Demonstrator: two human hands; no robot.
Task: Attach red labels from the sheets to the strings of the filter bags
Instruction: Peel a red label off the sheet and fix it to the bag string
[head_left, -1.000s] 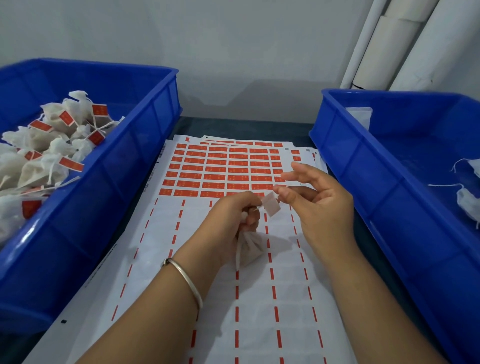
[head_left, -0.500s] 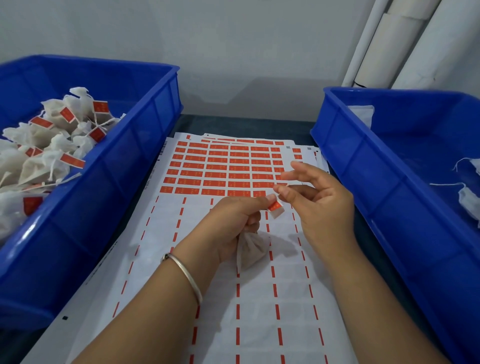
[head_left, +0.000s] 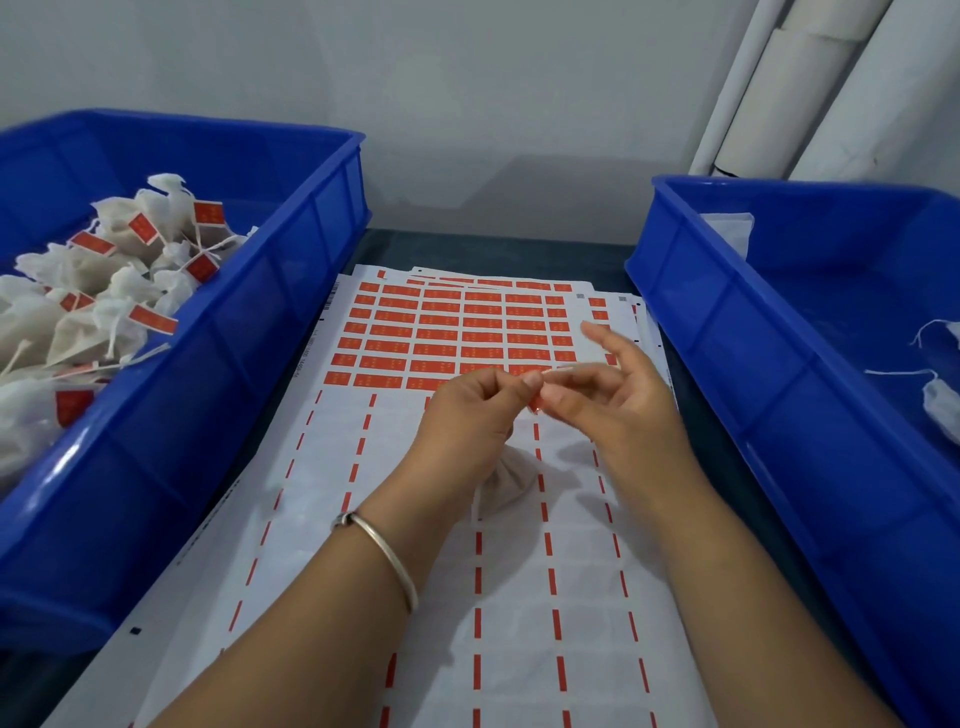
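Head view, my left hand (head_left: 467, 415) grip pinching a filter bag (head_left: 506, 480) by its neck above the label sheet (head_left: 457, 338), my right hand (head_left: 613, 400) grip pinching a red label (head_left: 535, 406) (mostly hidden) beside it, labelled bags (head_left: 104, 291) in the left blue bin (head_left: 291, 291).

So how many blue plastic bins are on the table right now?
2. One blue plastic bin sits at the left, piled with labelled white filter bags. The other blue bin sits at the right, holding a few unlabelled bags. Neither shows fully.
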